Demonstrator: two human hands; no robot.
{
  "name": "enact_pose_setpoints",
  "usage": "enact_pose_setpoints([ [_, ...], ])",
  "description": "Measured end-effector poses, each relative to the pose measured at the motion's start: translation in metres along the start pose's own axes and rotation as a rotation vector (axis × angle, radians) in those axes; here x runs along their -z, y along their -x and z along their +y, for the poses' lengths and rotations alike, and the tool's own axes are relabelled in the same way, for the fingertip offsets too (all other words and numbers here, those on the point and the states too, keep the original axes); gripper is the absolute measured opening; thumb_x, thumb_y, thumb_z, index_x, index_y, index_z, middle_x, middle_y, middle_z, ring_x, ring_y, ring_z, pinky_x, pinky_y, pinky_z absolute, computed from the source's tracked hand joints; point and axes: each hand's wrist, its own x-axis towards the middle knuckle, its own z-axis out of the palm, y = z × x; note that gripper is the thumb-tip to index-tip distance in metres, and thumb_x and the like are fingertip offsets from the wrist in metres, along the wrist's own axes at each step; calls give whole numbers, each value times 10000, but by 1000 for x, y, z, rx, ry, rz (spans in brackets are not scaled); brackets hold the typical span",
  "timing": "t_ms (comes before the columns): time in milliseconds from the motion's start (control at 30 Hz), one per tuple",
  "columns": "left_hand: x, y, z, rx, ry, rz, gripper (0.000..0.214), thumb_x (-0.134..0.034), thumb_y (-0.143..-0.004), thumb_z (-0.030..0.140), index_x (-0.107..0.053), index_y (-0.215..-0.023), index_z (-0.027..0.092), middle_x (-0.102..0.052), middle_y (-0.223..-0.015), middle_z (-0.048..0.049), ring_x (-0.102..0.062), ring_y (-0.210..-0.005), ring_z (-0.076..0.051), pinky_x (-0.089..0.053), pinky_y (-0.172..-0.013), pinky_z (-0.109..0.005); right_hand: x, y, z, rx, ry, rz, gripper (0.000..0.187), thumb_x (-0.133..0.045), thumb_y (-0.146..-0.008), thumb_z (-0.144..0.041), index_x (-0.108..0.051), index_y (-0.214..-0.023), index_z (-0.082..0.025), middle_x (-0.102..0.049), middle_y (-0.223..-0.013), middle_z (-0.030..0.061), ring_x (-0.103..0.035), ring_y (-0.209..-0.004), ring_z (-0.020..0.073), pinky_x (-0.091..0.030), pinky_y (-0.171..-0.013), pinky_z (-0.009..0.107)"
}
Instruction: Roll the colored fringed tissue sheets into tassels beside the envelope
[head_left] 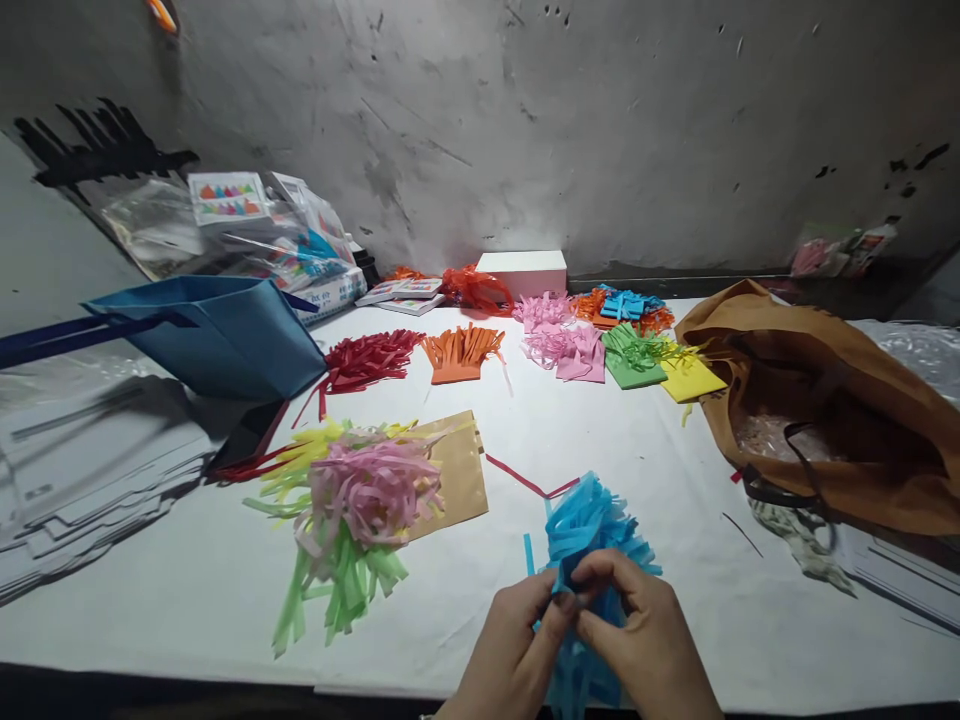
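While left hand (519,632) and right hand (645,628) clamp blue fringe (591,515) that spreads beyond the grip, gathering seems underway, next needing steady pinching.

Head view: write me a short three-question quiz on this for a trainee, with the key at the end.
1. True or false: the left hand and the right hand are both at the blue fringed paper.
2. What colour is the fringed paper lying between the dark red fringed paper and the pink fringed paper? A) yellow B) orange C) green
3. Fill in: the open brown bag is on the ____ side of the picture.

Key:
1. True.
2. B, the orange fringed paper.
3. Right.
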Motion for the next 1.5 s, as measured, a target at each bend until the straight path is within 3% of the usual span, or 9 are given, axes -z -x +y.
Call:
enact_pose_setpoints([
  [133,5,0,2,74,-22,3,504,-358,-1032,522,-674,-890,156,-665,-836,-40,-550,-771,-180,-451,-729,-253,8,-2,6,21,-69,-71,127,-719,-808,-283,-692,-925,-238,-725,-830,-8,-701,-791,154,-551,-715,186],
  [333,3,3,-1,21,-47,13,568,-314,-1021,587,-711,-916,194,-730,-865,-54,-609,-788,-203,-518,-766,-274,6,10,10,635,372,27,286,-451,-874,-44,-611,-1036,-218,-644,-980,60,-669,-885,154,-563,-789,234],
  [500,-1,13,-16,83,-97,119,515,-387,-1014,571,-716,-1187,213,-730,-1200,-96,-626,-1133,-249,-488,-1020,-323,-3,16,7,747,649,191,206,-602,-879,-193,-617,-1083,-171,-641,-986,109,-667,-903,234,-591,-816,366],
  [600,-2,16,-19,65,-122,88,534,-351,-1024,570,-720,-1162,209,-734,-1164,-102,-632,-1101,-244,-482,-1035,-328,-6,15,12,801,696,214,196,-558,-887,-94,-626,-1049,-182,-660,-934,71,-670,-866,208,-543,-948,438],
  [767,0,12,-10,-3,-118,44,552,-307,-1030,574,-723,-1087,216,-749,-953,-75,-644,-864,-217,-550,-871,-294,-4,14,16,640,509,154,164,-535,-925,-74,-601,-907,-224,-616,-807,-5,-659,-794,135,-474,-1084,394],
  [933,3,8,3,-51,-60,-4,583,-279,-1025,597,-692,-1188,219,-741,-1064,-87,-649,-906,-226,-543,-881,-299,0,12,17,503,372,98,134,-585,-923,-143,-614,-836,-241,-641,-819,-15,-683,-874,134,-471,-1097,338],
  [1200,2,7,-3,29,-57,-55,493,-312,-1040,529,-647,-916,189,-656,-865,-45,-561,-792,-187,-476,-752,-255,-3,7,13,279,128,81,181,-693,-810,-191,-574,-677,-227,-649,-762,-23,-695,-849,159,-516,-992,293],
  [1400,5,5,-7,73,-105,-60,463,-329,-1041,486,-562,-785,179,-564,-733,-6,-475,-689,-153,-385,-634,-239,0,3,11,131,-159,-50,279,-779,-770,-293,-565,-610,-210,-580,-693,-31,-604,-678,137,-506,-652,220],
  [1500,10,4,-8,37,-286,-23,418,-314,-1043,404,-578,-805,182,-622,-745,-28,-543,-685,-168,-407,-631,-249,4,5,15,172,-58,68,279,-707,-861,-362,-563,-671,-219,-587,-731,-12,-624,-727,161,-529,-701,260],
])
